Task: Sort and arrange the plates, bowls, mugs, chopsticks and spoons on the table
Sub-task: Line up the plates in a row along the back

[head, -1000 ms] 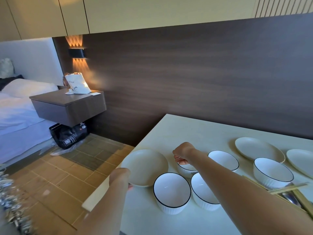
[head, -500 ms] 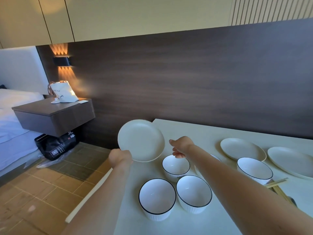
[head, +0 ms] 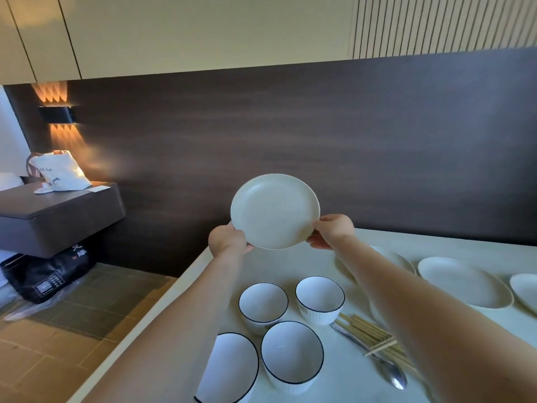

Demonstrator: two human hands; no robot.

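1. Cream plate (head: pixel 274 210) held up in the air above the table's (head: pixel 290 263) far left end, tilted with its face toward the camera; a second ago lower and near the table edge, gripped by the left alone.
2. Left hand (head: pixel 228 239) gripping the plate's lower left rim, fingers curled round it.
3. Right hand (head: pixel 331 231) now pinching the lower right rim, having left the bowl it hovered over a moment before; so now a two-handed carry.
4. Likely meaning: plate on its way rightward to join the other plates (head: pixel 465 282) lying along the table's right side, plates being gathered as one group.
5. Below the arms, four white bowls (head: pixel 292 351) with dark rims, clustered close together, upright, apparently already grouped.
6. Just right of the bowls, a bundle of chopsticks (head: pixel 369 334) with a metal spoon (head: pixel 392 373) beside it, partly hidden under the right forearm; not yet tidied.
7. No mugs in view.
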